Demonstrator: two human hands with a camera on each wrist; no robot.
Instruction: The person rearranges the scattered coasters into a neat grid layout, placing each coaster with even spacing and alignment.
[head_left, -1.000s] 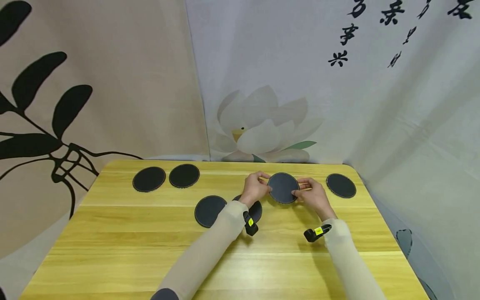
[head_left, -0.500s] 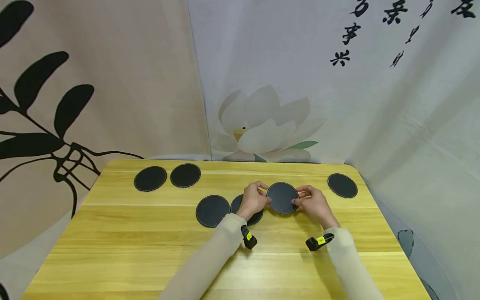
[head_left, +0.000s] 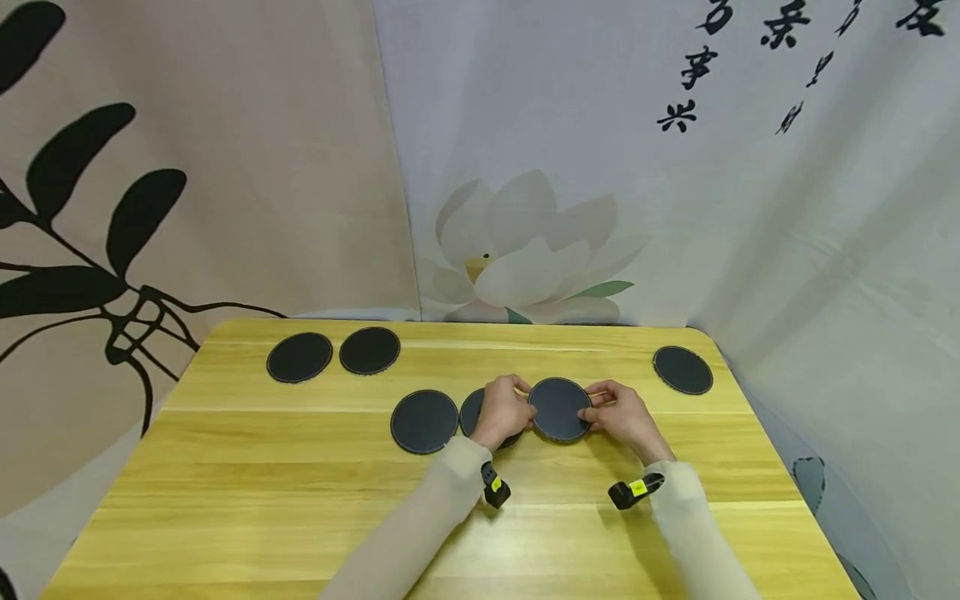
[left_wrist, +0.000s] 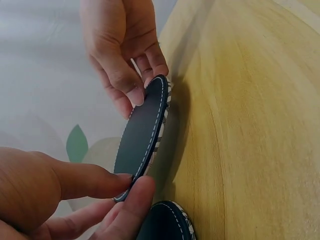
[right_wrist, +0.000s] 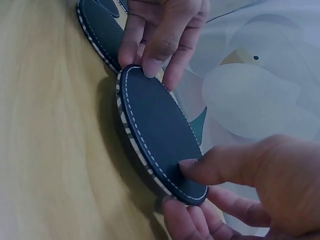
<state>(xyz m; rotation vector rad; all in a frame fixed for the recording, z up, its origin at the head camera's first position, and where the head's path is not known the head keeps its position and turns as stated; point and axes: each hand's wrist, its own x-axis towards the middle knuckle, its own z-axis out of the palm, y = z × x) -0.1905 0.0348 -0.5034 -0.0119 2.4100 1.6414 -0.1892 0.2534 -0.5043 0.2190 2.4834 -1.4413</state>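
A round dark coaster with white stitching is held just above the yellow wooden table, between both hands. My left hand pinches its left edge, thumb on top and fingers below. My right hand pinches its right edge the same way. The left wrist view shows the coaster edge-on, tilted off the wood; the right wrist view shows its face and a striped rim. Another coaster lies partly hidden under my left hand.
More dark coasters lie flat: one left of my left hand, two at the far left, one at the far right. Printed cloth hangs behind the table. The near half of the tabletop is bare wood.
Both hands have drawn the held coaster toward me and slightly left, from the table's back middle to beside the coaster under my left hand. The grip is unchanged.
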